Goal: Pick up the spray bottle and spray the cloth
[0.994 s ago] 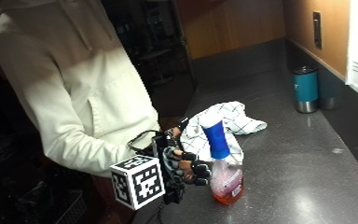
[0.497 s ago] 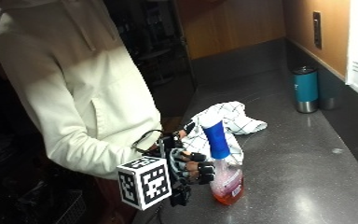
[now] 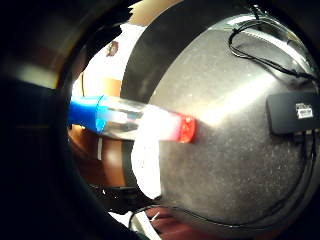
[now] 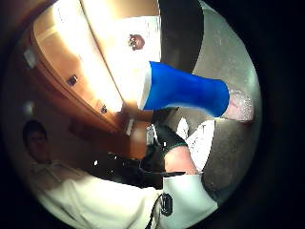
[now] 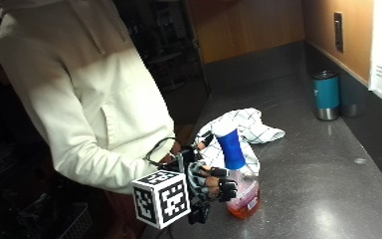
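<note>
The spray bottle [image 5: 238,189] stands upright on the dark table [image 5: 323,194], just in front of the checked cloth [image 5: 240,127]. It has a blue top and a little red liquid at the bottom. The gloved right hand [image 5: 207,181] has its fingers curled around the bottle's side. A teal cup [image 5: 326,94] stands well apart by the wall.

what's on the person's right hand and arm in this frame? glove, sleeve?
The right hand wears a black glove with grey segmented pieces along the fingers. The arm is covered by the long, loose sleeve of a cream hooded sweatshirt, reaching down to the wrist.
</note>
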Tool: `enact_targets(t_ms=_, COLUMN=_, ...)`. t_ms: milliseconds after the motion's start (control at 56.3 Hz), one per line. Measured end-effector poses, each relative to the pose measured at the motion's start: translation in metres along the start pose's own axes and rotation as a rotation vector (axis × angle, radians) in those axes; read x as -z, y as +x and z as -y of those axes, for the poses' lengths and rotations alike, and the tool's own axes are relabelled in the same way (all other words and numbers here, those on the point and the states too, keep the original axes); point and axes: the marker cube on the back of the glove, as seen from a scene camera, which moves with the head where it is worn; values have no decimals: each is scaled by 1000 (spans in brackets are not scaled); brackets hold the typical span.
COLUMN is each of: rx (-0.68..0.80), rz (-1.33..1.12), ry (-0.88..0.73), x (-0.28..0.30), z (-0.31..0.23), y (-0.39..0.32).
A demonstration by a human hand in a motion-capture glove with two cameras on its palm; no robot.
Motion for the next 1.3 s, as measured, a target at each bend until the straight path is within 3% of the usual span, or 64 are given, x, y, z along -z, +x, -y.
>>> enact_targets(t_ms=1029, rx=-13, rz=66, ry=-110, x=-47, z=6, y=19)
enact_targets(t_ms=1296, rx=-22, rz=46, ry=-28, x=-57, z=13, y=20)
